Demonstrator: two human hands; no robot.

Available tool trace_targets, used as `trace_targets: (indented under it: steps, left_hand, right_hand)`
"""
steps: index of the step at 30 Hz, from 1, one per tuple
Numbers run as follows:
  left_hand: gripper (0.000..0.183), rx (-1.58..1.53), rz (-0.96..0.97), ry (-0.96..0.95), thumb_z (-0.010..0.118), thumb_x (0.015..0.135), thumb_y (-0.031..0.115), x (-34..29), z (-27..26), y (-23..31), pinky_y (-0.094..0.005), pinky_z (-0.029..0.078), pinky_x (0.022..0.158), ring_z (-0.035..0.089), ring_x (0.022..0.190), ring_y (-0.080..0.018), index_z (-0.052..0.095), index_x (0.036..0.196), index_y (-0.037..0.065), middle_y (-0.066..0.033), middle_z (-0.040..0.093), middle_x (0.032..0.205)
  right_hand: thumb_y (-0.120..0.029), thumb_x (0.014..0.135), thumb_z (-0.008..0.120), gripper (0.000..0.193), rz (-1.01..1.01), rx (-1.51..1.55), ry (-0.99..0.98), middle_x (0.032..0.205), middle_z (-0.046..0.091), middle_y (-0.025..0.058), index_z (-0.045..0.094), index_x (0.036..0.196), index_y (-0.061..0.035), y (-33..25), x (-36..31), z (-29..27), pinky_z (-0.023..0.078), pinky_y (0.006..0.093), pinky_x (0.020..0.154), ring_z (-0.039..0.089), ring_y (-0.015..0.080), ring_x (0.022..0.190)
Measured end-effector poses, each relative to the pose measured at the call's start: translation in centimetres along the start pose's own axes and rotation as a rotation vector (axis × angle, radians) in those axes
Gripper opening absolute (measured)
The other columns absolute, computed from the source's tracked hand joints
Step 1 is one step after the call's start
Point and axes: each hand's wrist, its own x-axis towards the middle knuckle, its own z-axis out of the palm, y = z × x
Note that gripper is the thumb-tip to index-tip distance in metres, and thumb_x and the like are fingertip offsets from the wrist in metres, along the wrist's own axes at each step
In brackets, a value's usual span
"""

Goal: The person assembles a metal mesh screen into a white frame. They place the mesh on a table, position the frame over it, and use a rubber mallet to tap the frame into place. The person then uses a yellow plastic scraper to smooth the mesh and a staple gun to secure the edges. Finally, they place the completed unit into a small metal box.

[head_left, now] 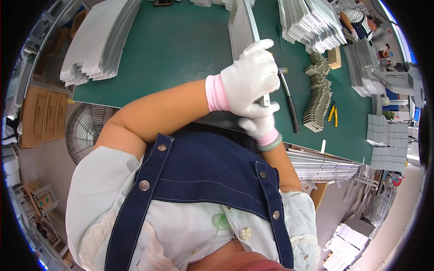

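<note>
A flat mesh panel with a silver metal frame (251, 22) stands on edge on the green table, its near end toward my body. My left hand (254, 74), in a white knit glove with a pink cuff, is closed around the frame near that end. Just below it, my right hand (261, 126), gloved the same way, is curled at the frame's near corner; its fingers are partly hidden and slightly blurred. To the right of the panel lies a hammer (289, 97) with a black handle.
A stack of mesh sheets (101, 40) lies at the table's left, another mesh stack (309, 22) at the far right. A row of small metal brackets (318, 101) runs beside yellow-handled pliers (333, 114). A floor fan (88, 131) stands left; another person (357, 22) is far right.
</note>
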Motion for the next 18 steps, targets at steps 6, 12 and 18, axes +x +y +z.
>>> trace_targets:
  steps: [6, 12, 18]
  left_hand:
    - [0.033, 0.036, 0.000, -0.020, 0.076, 0.059, 0.031, 0.2, 0.1, -0.1, -0.0587, 0.036, 0.104, 0.052, 0.070, -0.0298, 0.052, 0.065, 0.009, -0.0081, 0.047, 0.069]
    - [0.036, 0.020, 0.025, -0.055, 0.077, 0.059, 0.033, 1.1, 0.7, -0.4, -0.0566, 0.038, 0.103, 0.051, 0.068, -0.0303, 0.051, 0.065, 0.008, -0.0086, 0.048, 0.068]
    - [0.037, 0.029, 0.039, -0.020, 0.077, 0.059, 0.036, 1.2, 1.2, -0.7, -0.0568, 0.038, 0.102, 0.052, 0.068, -0.0313, 0.054, 0.065, 0.007, -0.0096, 0.049, 0.067]
  right_hand:
    - [-0.036, 0.088, 0.066, 0.036, 0.510, -1.099, 0.178, 0.103, 0.066, 0.0190, 0.065, 0.107, -0.0055, 11.0, -2.1, -6.1, 0.053, 0.0476, 0.081, 0.065, 0.0380, 0.094]
    - [-0.027, 0.090, 0.064, 0.027, 0.655, -0.706, 0.085, 0.092, 0.066, 0.0194, 0.067, 0.093, -0.0008, 13.9, -3.4, -7.9, 0.052, 0.0460, 0.076, 0.065, 0.0366, 0.086]
    - [-0.002, 0.088, 0.065, 0.020, 0.290, -0.050, 0.339, 0.088, 0.066, 0.0125, 0.063, 0.107, 0.0010, 1.7, -3.3, -11.1, 0.051, 0.0328, 0.067, 0.064, 0.0263, 0.070]
